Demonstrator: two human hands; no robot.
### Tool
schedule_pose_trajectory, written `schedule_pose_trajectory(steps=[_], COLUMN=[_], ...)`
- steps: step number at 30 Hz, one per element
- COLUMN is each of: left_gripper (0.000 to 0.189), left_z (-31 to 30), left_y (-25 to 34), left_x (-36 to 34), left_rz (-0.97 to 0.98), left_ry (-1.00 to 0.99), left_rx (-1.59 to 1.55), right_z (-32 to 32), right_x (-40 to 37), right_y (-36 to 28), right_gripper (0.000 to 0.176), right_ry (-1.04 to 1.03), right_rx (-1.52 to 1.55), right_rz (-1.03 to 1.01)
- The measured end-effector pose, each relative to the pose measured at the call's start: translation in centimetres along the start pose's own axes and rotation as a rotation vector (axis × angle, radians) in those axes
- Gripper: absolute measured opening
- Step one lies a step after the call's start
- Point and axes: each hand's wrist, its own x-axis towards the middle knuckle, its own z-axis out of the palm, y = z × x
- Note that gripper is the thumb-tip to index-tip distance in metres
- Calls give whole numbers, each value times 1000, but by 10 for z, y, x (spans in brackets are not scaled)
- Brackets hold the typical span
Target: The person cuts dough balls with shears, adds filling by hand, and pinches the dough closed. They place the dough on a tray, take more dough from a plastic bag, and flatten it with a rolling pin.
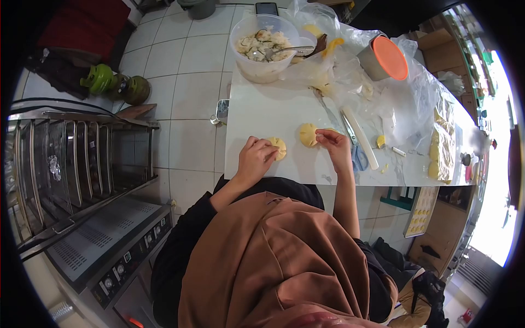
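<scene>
Two small round pieces of yellow dough with notches cut in their tops lie near the front of the white table. My left hand (256,160) has its fingers curled on the left dough piece (280,147), covering part of that side. The right dough piece (308,134) sits a little farther off. Against its right edge, my right hand (337,147) holds thumb and forefinger together in a pinch. Just right of that hand lie scissors (358,156) with blue handles, beside a long white rolling pin (361,139).
A plastic bowl (257,71) of filling with a spoon stands at the far left of the table (262,112). Crumpled plastic bags surround a tub with an orange lid (390,58). Foil with dough pieces (442,145) lies right. A metal rack (82,164) stands left.
</scene>
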Motion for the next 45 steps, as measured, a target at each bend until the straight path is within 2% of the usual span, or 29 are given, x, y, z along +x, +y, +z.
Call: schedule_pose_trajectory(steps=[3,6,9,12,15,19,22,27,31,33,36,42,45], left_gripper=[15,17,17,16,15,15,13,7,6,6,6,5,7], left_z=[-1,-8,-11,-7,10,37,45,50,51,53,52,40,38], left_y=[1,9,14,17,21,24,27,28,28,28,29,33,31], left_x=[0,3,8,19,41,63,68,68,67,67,68,72,73], left_rz=[25,10,-19,-2,52,87,86,127,188,170,119,-31,-53], left_ry=[7,26,53,53,-6,-129,-141,-66,-58,-44,-53,-108,-70], left_rx=[28,27,22,13,6,-27,-10,10,111,79,26,-58,-98], right_z=[1,10,16,19,18,19,18,17,18,18,16,14,13], right_x=[4,1,3,0,3,1,3,4,3,3,6,1,3], right_y=[8,-1,5,-3,3,-3,1,2,1,-3,5,-10,0], right_gripper=[15,15,15,13,13,13,11,10,10,9,11,9,9], right_ry=[78,164,228,265,327,297,289,299,308,305,254,251,193], right_rx=[-214,-352,-332,-452,-553,-491,-520,-503,-451,-450,-510,-440,-452], right_rz=[-93,-65,-152,-158,-306,-258,-267,-287,-220,-193,-301,-192,-265])
